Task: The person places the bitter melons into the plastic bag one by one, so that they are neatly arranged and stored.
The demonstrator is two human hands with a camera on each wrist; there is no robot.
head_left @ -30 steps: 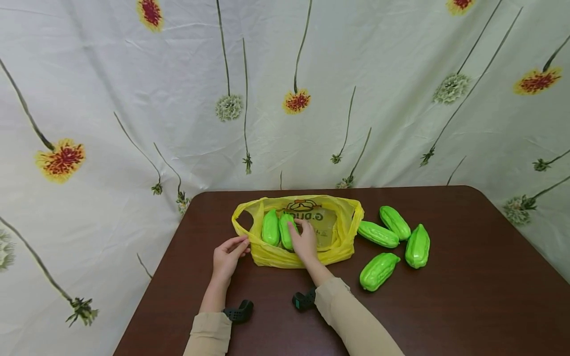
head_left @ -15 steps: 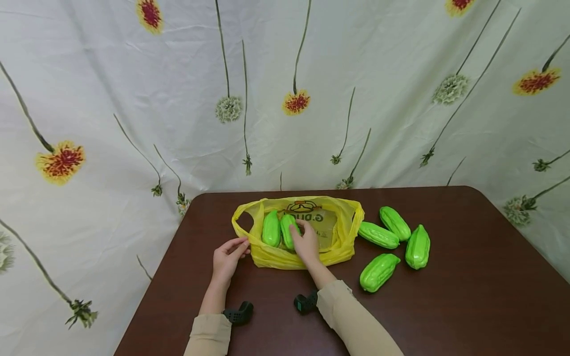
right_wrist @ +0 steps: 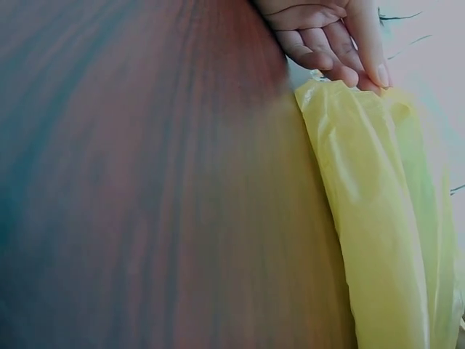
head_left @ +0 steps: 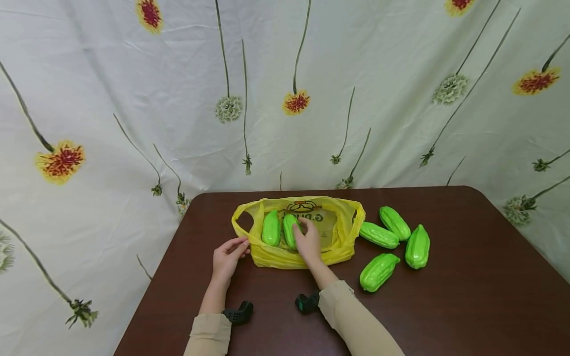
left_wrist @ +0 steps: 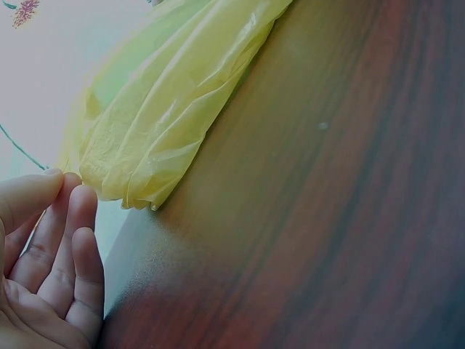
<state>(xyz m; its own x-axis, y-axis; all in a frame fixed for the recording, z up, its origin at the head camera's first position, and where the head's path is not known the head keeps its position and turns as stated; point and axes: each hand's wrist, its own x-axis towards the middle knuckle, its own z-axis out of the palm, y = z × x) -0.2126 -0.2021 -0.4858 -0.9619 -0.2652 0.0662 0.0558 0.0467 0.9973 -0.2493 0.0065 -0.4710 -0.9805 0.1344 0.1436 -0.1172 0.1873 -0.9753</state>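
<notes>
A yellow plastic bag [head_left: 276,258] lies with its mouth wide on the dark table. Two bright green bitter melons rest side by side inside it: a left one [head_left: 270,228] and a right one [head_left: 289,231]. My right hand [head_left: 308,242] reaches in over the front rim and holds the right melon along its right side. The far fingers are partly hidden. My left hand [head_left: 228,256] pinches the bag's left edge between thumb and fingertips. In the left wrist view, the bag [left_wrist: 160,123] ends right at these fingertips.
Several more bitter melons lie right of the bag, one [head_left: 378,234] close to its side and another [head_left: 379,272] nearer the front. The brown table [head_left: 467,306] stands before a flowered white curtain [head_left: 401,64]. Black wrist cameras sit at both cuffs.
My right hand has shifted slightly right, and the right melon has moved with it, widening the gap between the two melons. My left hand stays at the bag's edge.
</notes>
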